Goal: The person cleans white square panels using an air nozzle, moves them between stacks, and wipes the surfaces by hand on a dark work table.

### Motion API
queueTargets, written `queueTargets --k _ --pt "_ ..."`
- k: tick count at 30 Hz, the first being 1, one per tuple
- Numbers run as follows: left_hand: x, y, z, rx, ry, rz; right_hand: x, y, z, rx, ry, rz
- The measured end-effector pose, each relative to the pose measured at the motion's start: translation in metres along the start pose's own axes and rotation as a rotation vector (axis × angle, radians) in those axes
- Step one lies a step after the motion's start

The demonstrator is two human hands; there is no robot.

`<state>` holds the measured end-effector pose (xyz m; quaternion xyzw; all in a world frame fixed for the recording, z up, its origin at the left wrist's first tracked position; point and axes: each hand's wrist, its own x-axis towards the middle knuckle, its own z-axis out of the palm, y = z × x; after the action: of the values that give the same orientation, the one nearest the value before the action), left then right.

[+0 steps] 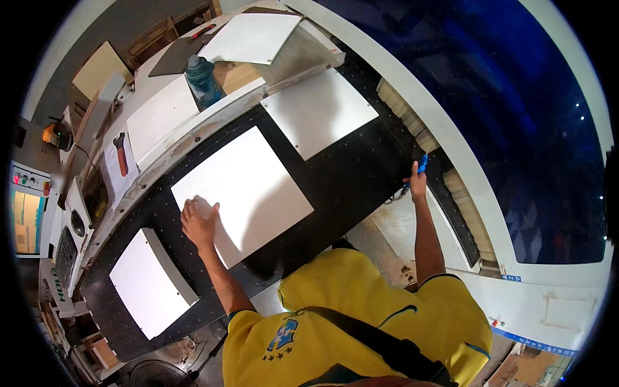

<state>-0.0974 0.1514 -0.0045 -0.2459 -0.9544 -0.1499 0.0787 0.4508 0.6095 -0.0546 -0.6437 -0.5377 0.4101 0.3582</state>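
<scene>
A large white panel [248, 187] lies flat on the black table [335, 174] in front of me. My left hand [200, 222] rests on its left edge, fingers spread and nothing gripped. Out to the right, past the table's near edge, my right hand [418, 182] is closed around a blue air blow gun [422, 164]. A thin hose hangs just below that hand. Beyond the large panel lies a second, smaller white panel [322, 109]. Near the table's left end sits a stack of white panels [149, 284].
Behind the table's raised back rail stand a teal bottle [205, 80], more white boards [251, 35] and a red-handled tool [121, 155]. A white machine frame with a dark blue window [509, 116] and a strip curtain [406, 113] borders the right. A keyboard [66, 253] is far left.
</scene>
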Motion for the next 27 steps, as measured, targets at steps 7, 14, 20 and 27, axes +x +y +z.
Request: queueTargets --k 7,14,20,27 --pt "0.03 -0.01 0.013 -0.079 -0.065 -0.176 -0.054 -0.067 0.038 -0.49 -0.58 -0.013" --pt "0.005 0.0 0.015 0.052 0.041 -0.035 -0.089 -0.122 0.034 -0.53 -0.724 0.029" --pt "-0.032 0.036 0.009 0.107 0.06 -0.016 0.058 -0.089 -0.047 -0.357 -0.208 -0.065" --pt "-0.048 0.045 0.019 -0.002 -0.073 -0.005 0.023 -0.036 -0.053 -0.067 -0.115 -0.067"
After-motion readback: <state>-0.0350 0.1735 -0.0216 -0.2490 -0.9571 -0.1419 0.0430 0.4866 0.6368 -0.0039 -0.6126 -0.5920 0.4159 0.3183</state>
